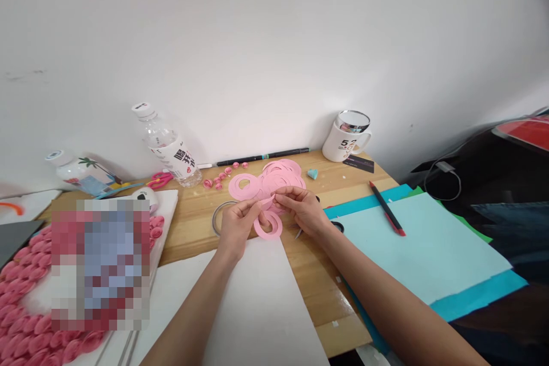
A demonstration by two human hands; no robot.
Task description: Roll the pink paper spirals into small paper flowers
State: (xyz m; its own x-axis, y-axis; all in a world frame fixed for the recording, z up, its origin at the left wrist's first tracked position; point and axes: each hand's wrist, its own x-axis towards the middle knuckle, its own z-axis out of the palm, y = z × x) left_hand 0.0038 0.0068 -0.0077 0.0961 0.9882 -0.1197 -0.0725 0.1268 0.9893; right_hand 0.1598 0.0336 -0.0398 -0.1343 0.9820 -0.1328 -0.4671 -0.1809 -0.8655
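Between the fingertips of both hands is a pink paper spiral (268, 233), its curled lower part hanging over the edge of a white sheet. My left hand (237, 223) pinches it from the left. The thumb and fingers of my right hand (302, 209) close on its upper end, which is small and partly covered. Just behind the hands lies a heap of flat pink paper spirals (281, 174). Several small rolled pink paper roses (221, 176) sit to its left. Scissors (338, 227) lie partly hidden beside my right wrist, and a grey tape ring (217, 218) is beside my left hand.
A plastic bottle (165, 146) and a white mug (347, 137) stand along the wall, with a black pen (261, 157) between them. White and blue paper sheets (422, 246) carry a red-black pen (386, 209) at right. A board covered with pink roses (26, 280) lies left, partly pixelated.
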